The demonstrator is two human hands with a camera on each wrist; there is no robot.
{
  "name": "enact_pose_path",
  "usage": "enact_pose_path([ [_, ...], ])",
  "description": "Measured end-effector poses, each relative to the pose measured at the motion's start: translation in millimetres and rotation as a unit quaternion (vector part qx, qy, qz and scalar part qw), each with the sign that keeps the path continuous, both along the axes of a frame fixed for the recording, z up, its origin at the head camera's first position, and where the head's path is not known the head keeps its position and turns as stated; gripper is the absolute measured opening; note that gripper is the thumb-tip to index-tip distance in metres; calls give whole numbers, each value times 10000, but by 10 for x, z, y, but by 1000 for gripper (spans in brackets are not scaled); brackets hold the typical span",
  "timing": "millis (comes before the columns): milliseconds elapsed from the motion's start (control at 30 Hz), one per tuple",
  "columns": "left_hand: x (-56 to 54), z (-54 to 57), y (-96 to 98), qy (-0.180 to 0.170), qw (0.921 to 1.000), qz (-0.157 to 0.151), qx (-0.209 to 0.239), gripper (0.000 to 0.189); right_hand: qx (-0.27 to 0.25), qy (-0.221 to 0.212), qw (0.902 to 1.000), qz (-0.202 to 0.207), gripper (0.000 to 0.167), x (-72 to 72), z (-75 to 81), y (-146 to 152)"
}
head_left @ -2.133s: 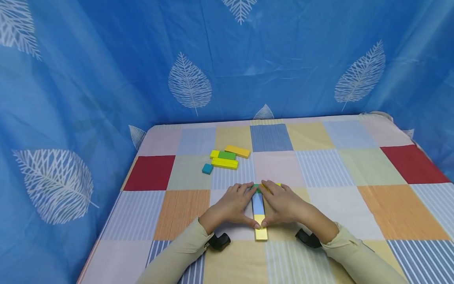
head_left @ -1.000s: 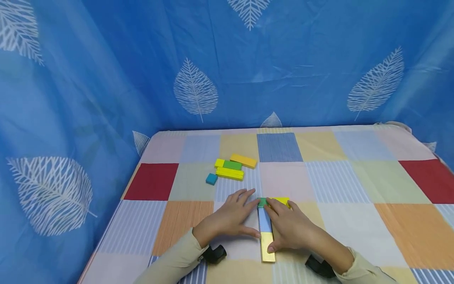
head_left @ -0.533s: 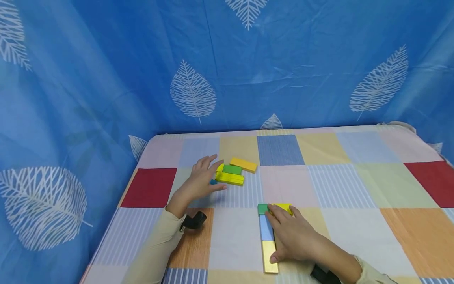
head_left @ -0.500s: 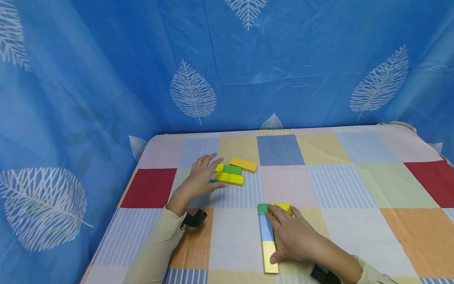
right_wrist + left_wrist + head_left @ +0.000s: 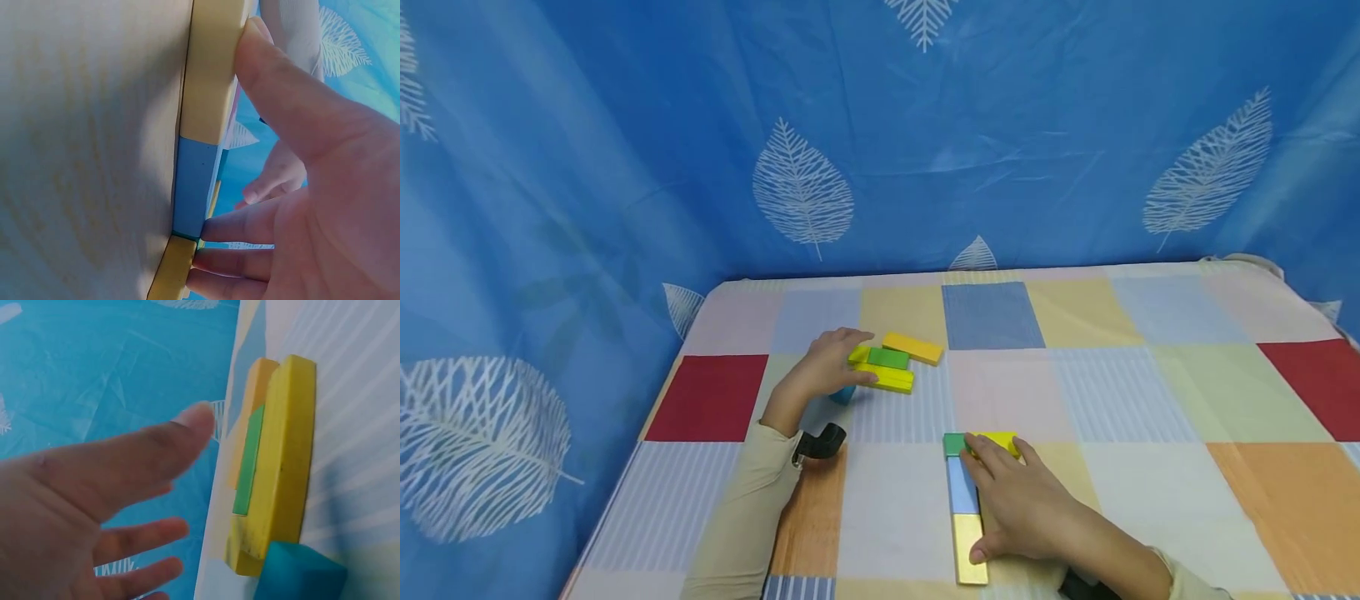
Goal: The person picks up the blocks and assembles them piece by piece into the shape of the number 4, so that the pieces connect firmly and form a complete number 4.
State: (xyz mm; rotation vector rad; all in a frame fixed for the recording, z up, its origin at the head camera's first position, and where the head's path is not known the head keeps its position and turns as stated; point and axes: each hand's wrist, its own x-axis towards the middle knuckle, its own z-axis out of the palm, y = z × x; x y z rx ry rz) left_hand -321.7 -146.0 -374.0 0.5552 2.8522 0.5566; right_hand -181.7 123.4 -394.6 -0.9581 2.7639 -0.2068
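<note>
At the left stands a blue curtain [image 5: 625, 167] with white leaf prints, which continues behind the far edge of the patchwork-covered surface [image 5: 883, 508]. A beige sleeve [image 5: 741, 517] reaches in from the near side, and its left hand [image 5: 829, 365] is wide, with thumb and fingers well separated, holding nothing; in the left wrist view the thumb is apart from the blocks. Just beside this hand, left of the middle and nearer to the far edge of the surface, lies a group: a teal block [image 5: 842, 395], partly covered by the hand, a small yellow block [image 5: 858, 354], a green block [image 5: 888, 358] at its right end, a long yellow block [image 5: 892, 380] in front of them, and an orange block [image 5: 913, 348] slightly behind, nearest to the far edge. Further right and closer to the near side, a row is laid: a small green block [image 5: 953, 445], then a light blue block [image 5: 963, 486], then a pale yellow block [image 5: 967, 533], end against end. From the green one, a bright yellow block [image 5: 1002, 438] goes toward the right edge. The right hand [image 5: 1026, 508] is also wide, its thumb touching the pale yellow block and its fingertips resting at the row's far end.
</note>
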Motion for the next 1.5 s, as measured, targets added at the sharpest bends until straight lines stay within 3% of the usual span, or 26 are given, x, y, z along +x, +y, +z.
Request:
enact_pose_path([
  [167,2,-41,54,-155,9997,-162,30,48,-61,72,10000,19,113,2,10,34],
  [333,12,-76,103,-315,9992,-257,-49,45,-36,58,10000,38,113,4,3,28],
  [867,175,-102,239,79,9916,224,-1268,42,-97,47,9999,83,113,24,-2,20],
  [1100,274,-139,448,719,9781,754,-1800,46,-27,95,9999,93,113,17,10,21],
  [1267,332,-175,561,1233,9673,1159,-1887,51,-20,169,9998,105,112,14,11,20],
  [1500,357,-251,627,1739,9527,1257,-2154,60,0,252,9995,163,112,5,0,26],
])
